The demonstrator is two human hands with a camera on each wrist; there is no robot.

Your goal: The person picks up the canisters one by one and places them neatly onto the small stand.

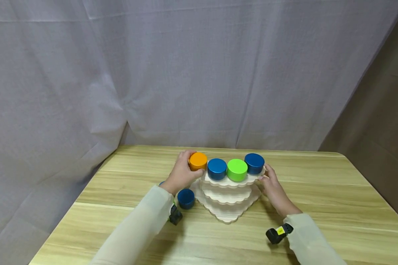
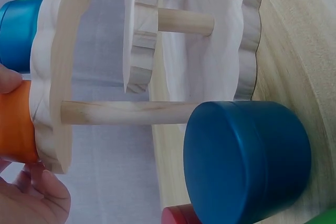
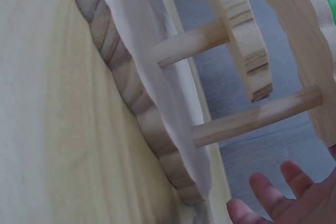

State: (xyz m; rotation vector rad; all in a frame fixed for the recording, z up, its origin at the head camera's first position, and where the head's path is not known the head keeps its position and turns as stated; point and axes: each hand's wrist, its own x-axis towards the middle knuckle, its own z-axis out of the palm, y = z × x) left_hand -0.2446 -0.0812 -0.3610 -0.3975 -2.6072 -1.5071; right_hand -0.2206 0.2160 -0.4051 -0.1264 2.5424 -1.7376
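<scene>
A tiered wooden stand (image 1: 228, 210) with scalloped shelves stands on the table. On its top shelf sits a row of round tins: an orange tin (image 1: 198, 161), a blue tin (image 1: 217, 168), a green tin (image 1: 237, 170) and a darker blue tin (image 1: 254, 163). My left hand (image 1: 182, 173) grips the orange tin at the shelf's left end, thumb in front. At the right end, my right hand (image 1: 276, 191) holds the shelf's edge beside the darker blue tin. Its other fingers (image 3: 268, 195) spread out below the shelf in the right wrist view.
Another blue tin (image 1: 186, 198) stands on the table (image 1: 232, 243) left of the stand, under my left forearm. Behind it, the left wrist view shows part of a red tin (image 2: 176, 214) and a green edge (image 2: 325, 217). A grey curtain (image 1: 199, 73) hangs behind the table.
</scene>
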